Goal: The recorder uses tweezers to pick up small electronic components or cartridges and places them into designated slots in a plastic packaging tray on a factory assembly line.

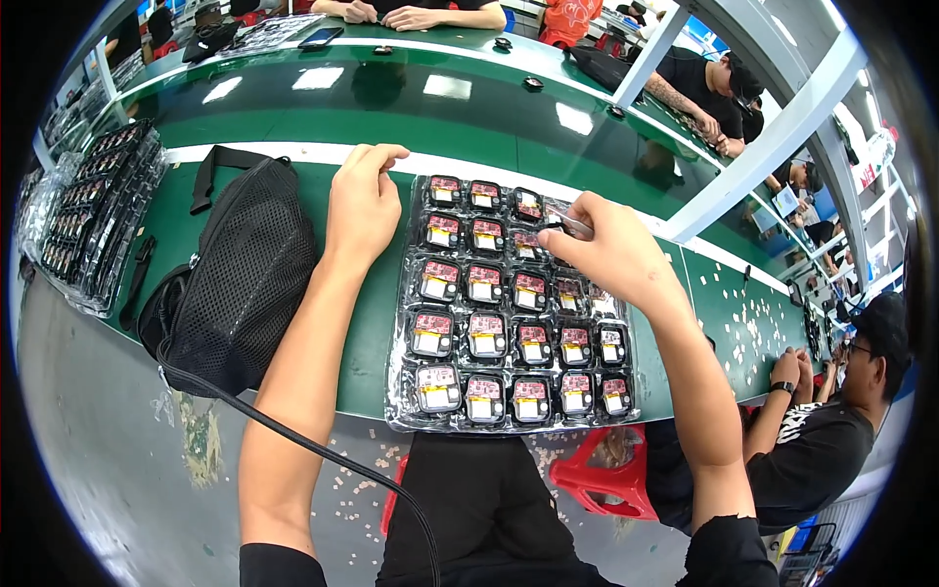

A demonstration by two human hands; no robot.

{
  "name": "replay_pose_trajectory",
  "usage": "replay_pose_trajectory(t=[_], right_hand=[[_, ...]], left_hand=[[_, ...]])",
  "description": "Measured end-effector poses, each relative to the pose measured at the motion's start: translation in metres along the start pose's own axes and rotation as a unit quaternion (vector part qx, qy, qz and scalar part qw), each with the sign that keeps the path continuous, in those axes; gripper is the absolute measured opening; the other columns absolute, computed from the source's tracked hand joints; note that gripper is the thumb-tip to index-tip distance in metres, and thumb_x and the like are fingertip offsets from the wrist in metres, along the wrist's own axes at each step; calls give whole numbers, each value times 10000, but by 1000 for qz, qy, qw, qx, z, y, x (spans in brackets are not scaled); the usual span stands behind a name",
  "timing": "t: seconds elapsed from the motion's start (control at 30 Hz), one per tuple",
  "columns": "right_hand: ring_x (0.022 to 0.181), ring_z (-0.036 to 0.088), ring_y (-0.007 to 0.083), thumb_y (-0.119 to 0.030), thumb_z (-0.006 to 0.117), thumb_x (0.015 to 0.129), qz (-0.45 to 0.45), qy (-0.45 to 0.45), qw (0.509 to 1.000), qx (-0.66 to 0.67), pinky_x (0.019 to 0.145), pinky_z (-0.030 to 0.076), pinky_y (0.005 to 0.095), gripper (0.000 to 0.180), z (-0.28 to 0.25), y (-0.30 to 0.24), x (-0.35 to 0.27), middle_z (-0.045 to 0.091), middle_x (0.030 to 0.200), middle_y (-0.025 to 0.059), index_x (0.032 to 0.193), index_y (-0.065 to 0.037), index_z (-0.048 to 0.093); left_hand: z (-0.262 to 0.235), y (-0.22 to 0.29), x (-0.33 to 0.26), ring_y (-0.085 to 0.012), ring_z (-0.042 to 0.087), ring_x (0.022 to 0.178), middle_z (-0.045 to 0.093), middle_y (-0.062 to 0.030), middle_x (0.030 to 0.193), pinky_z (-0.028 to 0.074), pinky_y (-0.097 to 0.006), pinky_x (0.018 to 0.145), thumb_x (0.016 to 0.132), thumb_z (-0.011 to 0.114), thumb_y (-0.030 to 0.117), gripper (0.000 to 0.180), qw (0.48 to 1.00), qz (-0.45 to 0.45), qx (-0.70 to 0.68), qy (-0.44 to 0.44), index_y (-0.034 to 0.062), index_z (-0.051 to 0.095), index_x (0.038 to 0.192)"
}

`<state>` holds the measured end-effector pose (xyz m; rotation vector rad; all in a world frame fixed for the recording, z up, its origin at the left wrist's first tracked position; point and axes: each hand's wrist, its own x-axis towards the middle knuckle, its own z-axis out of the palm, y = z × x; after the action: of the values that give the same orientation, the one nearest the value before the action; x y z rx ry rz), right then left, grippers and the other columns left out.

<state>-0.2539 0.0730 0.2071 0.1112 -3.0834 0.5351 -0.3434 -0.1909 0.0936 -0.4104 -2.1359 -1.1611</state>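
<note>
1. Head view: a clear plastic tray (409, 396) of small red-and-black electronic modules (486, 335), each in its own pocket, lies on the green bench (362, 333) right in front of the person.
2. The right hand (611, 249) rests over the tray's far right corner, fingers pinched shut on a thin pair of tweezers (570, 224) whose tip sits at a pocket in the upper rows.
3. The left hand (364, 201) sits just beside the tray's far left corner, on the bench, fingers curled inward and holding nothing; its fingertips are near the tray's edge, and I cannot tell whether they touch it.
4. The two hands are apart, with the tray's top rows between them.
5. A black mesh bag (245, 279) lies on the bench left of the left forearm.
6. More stacked trays (93, 210) sit at the far left.
7. Small pale scraps (743, 318) litter the bench at right.
</note>
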Motion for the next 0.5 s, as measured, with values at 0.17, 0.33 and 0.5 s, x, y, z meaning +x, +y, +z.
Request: replay_pose_trajectory(t=[0.17, 0.33, 0.5], right_hand=[[890, 694, 417, -446, 727, 844, -17, 26, 996, -81, 832, 537, 460, 526, 25, -14, 17, 700, 872, 265, 967, 57, 632], [849, 705, 390, -399, 725, 862, -53, 33, 998, -30, 768, 549, 443, 474, 23, -3, 10, 712, 882, 242, 1010, 49, 672], [756, 689, 347, -262, 765, 833, -52, 63, 995, 48, 711, 528, 390, 316, 3, 8, -20, 695, 805, 219, 920, 31, 684]], left_hand=[[0, -2, 1, -250, 656, 929, 668, -138, 997, 527, -340, 794, 820, 538, -144, 355, 1000, -9, -2, -6, 14, 672, 1108], [0, 0, 1, -251, 659, 934, 670, -141, 998, 529, -343, 796, 818, 540, -142, 353, 1000, -9, -2, -12, 13, 672, 1107], [2, -3, 1, -254, 661, 924, 670, -141, 1001, 532, -346, 794, 819, 539, -141, 357, 1000, 2, 0, -9, 16, 672, 1111]])
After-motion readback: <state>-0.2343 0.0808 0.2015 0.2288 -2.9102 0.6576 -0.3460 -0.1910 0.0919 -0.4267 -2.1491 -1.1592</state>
